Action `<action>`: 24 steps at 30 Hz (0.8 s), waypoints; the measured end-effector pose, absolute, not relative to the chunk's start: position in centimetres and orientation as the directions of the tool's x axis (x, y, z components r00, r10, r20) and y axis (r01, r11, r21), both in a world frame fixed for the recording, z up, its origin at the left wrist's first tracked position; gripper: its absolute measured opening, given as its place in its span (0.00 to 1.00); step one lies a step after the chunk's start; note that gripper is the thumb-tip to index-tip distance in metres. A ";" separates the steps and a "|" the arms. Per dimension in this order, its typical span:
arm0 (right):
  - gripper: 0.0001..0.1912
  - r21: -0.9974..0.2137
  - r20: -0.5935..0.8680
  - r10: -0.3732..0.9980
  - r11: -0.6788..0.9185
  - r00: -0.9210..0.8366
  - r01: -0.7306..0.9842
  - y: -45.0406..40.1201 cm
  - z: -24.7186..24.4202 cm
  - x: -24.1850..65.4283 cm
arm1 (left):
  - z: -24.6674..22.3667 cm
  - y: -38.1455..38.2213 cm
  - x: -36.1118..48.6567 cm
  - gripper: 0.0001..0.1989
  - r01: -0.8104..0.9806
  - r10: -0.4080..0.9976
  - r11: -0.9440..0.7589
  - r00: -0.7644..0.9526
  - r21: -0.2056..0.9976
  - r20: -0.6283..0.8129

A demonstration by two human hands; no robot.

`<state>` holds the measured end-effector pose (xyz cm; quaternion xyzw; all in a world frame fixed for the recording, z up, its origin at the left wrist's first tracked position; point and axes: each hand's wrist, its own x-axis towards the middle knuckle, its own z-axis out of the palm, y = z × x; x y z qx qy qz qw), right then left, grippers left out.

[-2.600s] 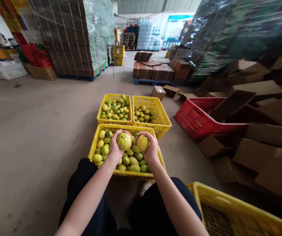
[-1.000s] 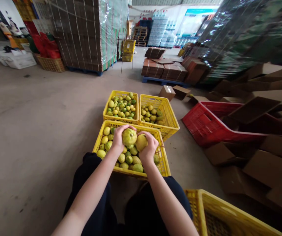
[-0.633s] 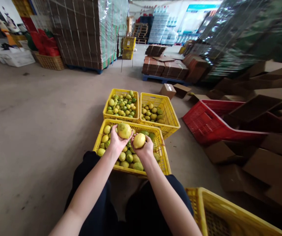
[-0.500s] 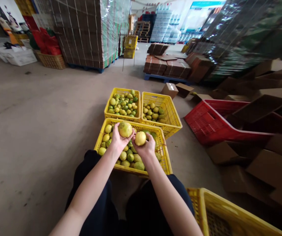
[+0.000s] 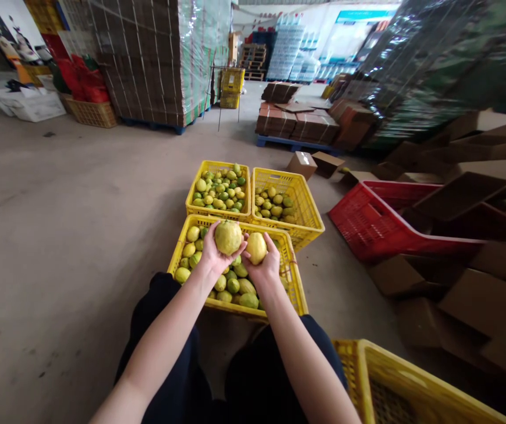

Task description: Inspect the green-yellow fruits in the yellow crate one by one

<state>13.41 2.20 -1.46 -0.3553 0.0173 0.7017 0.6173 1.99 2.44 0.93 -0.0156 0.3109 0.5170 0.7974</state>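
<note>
My left hand cups a large yellow-green fruit, its fingers curled beneath and around it. Just right of it, my right hand grips a smaller yellow fruit. The two hands are close together, palms up, over a yellow crate that holds many green and yellow fruits. Behind this crate stand two more yellow crates: the back left one is well filled with fruit, while the back right one has fruit mostly in its left part.
A red crate with cardboard in it stands at the right, among loose cardboard boxes. Another yellow crate is at the lower right, beside my leg. Wrapped stacks and a blue pallet stand farther back.
Both fruits have been turned a little in my hands and show other sides. The larger one has shifted slightly right and down, the smaller one slightly right.
</note>
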 end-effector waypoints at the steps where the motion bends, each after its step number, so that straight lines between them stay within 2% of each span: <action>1: 0.11 -0.404 -0.529 0.848 -0.238 0.013 -0.883 2.2 -1.3 13.3 | 0.8 2.5 2.0 0.16 -0.846 0.815 0.458 0.277 0.273 -0.508; 8: 0.14 -0.327 -0.551 0.832 -0.282 -0.060 -0.902 2.2 -1.1 13.4 | 0.6 2.6 2.0 0.17 -0.889 0.823 0.427 0.307 0.165 -0.478; 10: 0.14 -0.386 -0.535 0.845 -0.277 -0.031 -0.880 2.3 -1.4 13.5 | 0.7 2.6 1.9 0.17 -0.898 0.829 0.408 0.289 0.165 -0.478; 12: 0.12 -0.560 -0.450 0.886 -0.182 0.112 -0.809 2.2 -1.5 13.4 | 0.7 2.6 1.9 0.16 -0.900 0.834 0.388 0.253 0.196 -0.490; 14: 0.12 -0.811 -0.201 0.923 0.031 0.328 -0.585 2.0 -1.5 13.3 | 0.6 2.5 2.2 0.13 -0.887 0.835 0.388 0.223 0.250 -0.502; 15: 0.13 -0.903 -0.026 0.915 0.152 0.403 -0.403 1.9 -1.5 13.2 | 0.6 2.4 2.4 0.12 -0.875 0.832 0.398 0.216 0.278 -0.511; 16: 0.14 -0.946 0.152 0.888 0.258 0.433 -0.196 1.7 -1.4 13.2 | 0.4 2.3 2.6 0.10 -0.859 0.826 0.413 0.213 0.302 -0.522; 18: 0.15 -0.904 0.429 0.816 0.386 0.388 0.185 1.4 -1.4 13.2 | 0.2 2.0 3.0 0.08 -0.833 0.815 0.437 0.206 0.340 -0.542; 20: 0.16 -0.796 0.570 0.765 0.426 0.298 0.429 1.3 -1.6 13.4 | 0.0 1.7 3.3 0.09 -0.820 0.812 0.445 0.201 0.360 -0.548; 24: 0.22 -0.676 0.619 0.767 0.414 0.166 0.609 1.3 -2.4 13.7 | -0.3 1.2 3.4 0.14 -0.814 0.811 0.469 0.243 0.343 -0.532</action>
